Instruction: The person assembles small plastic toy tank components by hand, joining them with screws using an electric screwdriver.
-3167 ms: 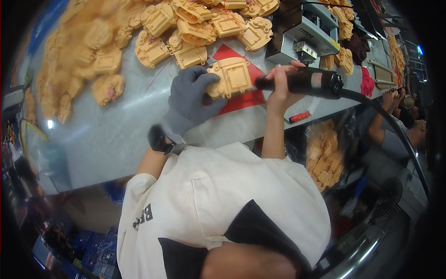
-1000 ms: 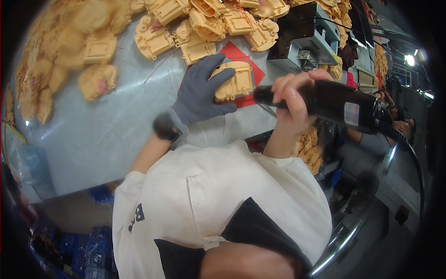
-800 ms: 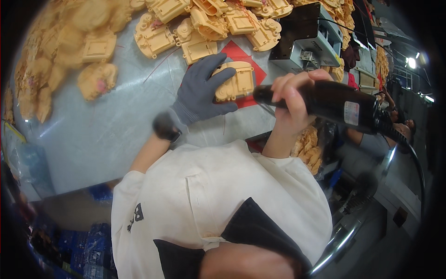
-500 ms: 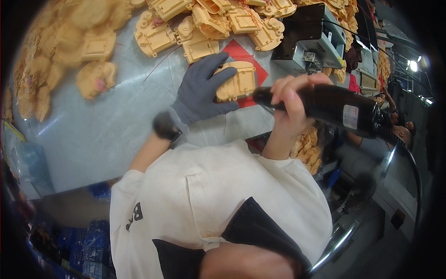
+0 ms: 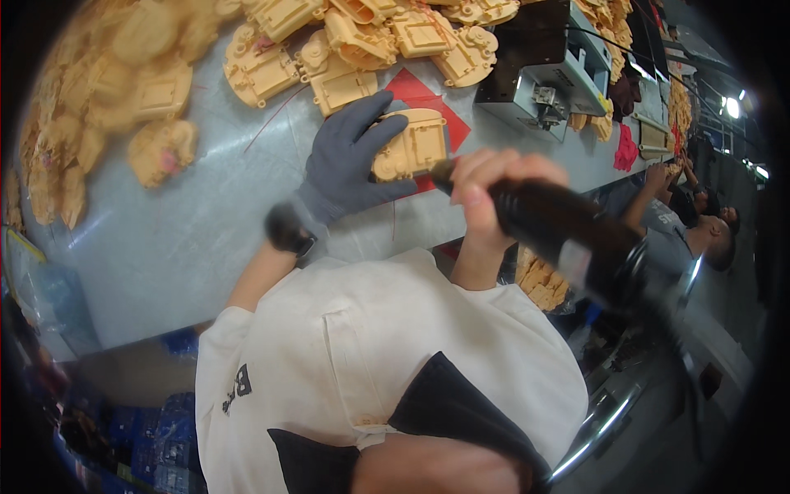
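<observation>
My left hand (image 5: 350, 160), in a grey glove, grips a yellow plastic housing (image 5: 415, 142) between its thumb and fingers above a red sheet (image 5: 451, 123) on the metal table. My right hand (image 5: 494, 193) is bare and wrapped round a black corded power screwdriver (image 5: 568, 235), held slanting with its nose at the housing's lower right edge. Whether its bit touches the housing cannot be made out. Several similar yellow housings (image 5: 341, 86) lie just beyond my left hand.
A big heap of yellow parts (image 5: 123, 74) covers the table's (image 5: 222, 198) far left. A black and grey metal device (image 5: 543, 70) stands at the back right. A pink cloth (image 5: 625, 148) lies beyond it. Other people (image 5: 691, 222) are at the right.
The screwdriver's rear end has swung down and toward me, with my right hand turning along with it. Its nose stays by the housing, which my left hand keeps hold of.
</observation>
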The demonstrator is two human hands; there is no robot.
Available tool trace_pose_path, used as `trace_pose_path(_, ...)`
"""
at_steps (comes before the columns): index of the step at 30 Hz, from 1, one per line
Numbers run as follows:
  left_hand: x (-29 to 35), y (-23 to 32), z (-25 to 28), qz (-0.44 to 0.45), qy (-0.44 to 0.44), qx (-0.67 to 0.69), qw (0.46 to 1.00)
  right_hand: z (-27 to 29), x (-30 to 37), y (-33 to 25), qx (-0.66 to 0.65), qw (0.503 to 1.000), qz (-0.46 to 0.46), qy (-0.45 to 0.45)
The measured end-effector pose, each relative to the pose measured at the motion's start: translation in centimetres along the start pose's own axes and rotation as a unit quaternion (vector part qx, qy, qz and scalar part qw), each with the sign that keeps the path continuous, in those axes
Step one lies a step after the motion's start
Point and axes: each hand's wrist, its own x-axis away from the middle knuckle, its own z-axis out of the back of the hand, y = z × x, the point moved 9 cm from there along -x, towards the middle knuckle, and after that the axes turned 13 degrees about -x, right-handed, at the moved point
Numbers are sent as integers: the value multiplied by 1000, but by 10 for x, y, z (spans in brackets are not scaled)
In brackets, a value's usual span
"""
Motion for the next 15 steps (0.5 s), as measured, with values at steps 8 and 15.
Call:
trace_pose_path(8,8,-4,3,95,-18,-53,994,170,-28,-47,-27,937,102,334)
trace_pose_path(15,11,-1,1,83,-27,-58,995,170,-40,-25,79,945,54,313)
